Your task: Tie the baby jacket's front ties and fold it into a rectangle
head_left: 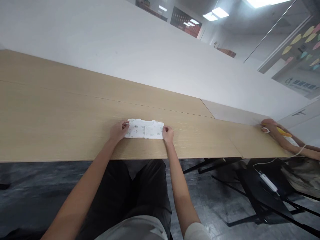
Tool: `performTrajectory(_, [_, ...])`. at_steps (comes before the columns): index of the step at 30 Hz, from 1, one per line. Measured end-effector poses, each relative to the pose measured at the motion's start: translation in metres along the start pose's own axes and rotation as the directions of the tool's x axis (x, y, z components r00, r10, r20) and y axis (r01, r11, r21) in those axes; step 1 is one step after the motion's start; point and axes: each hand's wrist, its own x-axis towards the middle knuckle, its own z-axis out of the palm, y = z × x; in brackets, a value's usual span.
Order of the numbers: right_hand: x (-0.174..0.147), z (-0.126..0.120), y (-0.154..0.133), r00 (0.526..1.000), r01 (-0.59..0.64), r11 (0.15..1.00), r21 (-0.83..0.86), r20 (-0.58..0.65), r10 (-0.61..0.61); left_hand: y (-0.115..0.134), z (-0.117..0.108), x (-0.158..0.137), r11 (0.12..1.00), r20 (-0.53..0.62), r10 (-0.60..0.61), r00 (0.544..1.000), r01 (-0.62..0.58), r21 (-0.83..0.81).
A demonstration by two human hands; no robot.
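A small white baby shirt (145,129) with a light printed pattern lies folded into a wide, short rectangle on the table. Its rounded neckline faces the wall, and a front seam runs down near its middle. My left hand (119,130) pinches the shirt's left end between thumb and fingers. At the opposite end, my right hand (168,133) has its fingers closed on the right edge of the cloth. Both forearms reach in over the table's near edge.
The wooden table (62,123) runs along a white wall (120,43). At the far right, another person's arms (280,136) rest on the table beside something yellow. A black folding chair (265,196) holds a white power strip (269,183), with a cable rising to the table.
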Motion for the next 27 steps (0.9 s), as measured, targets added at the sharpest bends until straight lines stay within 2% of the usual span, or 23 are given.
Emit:
performTrajectory(23, [0.000,0.000,0.000,0.999,-0.013,0.999,-0.035,0.033,0.014,-0.003,0.002,0.002,1.000,-0.017,0.003,1.000,-0.003,-0.011])
performTrajectory(25, [-0.001,0.000,0.000,1.000,0.003,0.999,-0.052,0.023,-0.001,-0.007,0.004,0.004,1.000,-0.017,0.011,1.000,-0.012,-0.014])
performTrajectory(27, [-0.002,0.000,-0.001,0.998,0.066,0.994,-0.081,-0.012,-0.067,-0.011,0.007,0.005,0.999,-0.050,0.039,0.998,-0.040,-0.011])
